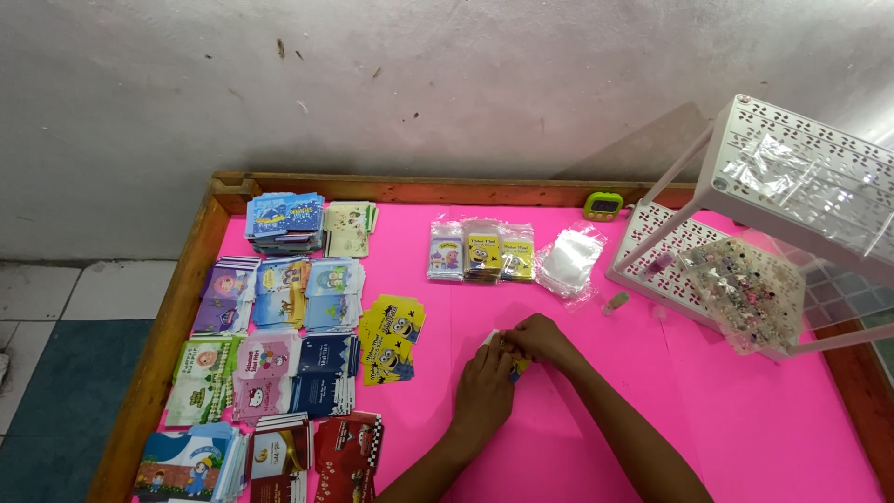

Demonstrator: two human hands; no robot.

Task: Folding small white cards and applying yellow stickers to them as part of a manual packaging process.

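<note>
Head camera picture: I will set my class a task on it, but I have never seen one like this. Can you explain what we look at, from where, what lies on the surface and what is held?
There is no machine here. A person wears a camera on the head, so you look down over their own two bare arms. The left hand and right hand meet over a small packet, yellow and white where it shows; both hold it on the pink table, which has a wooden rim.

To the left lie many stacks of small printed cards, in blue, pink, green and red, and a loose yellow stack nearest the hands. Behind the hands stand three filled clear packets and a heap of empty clear bags. At the right is a white perforated rack with a bag of small trinkets. A small green timer sits by the far rim.
</note>
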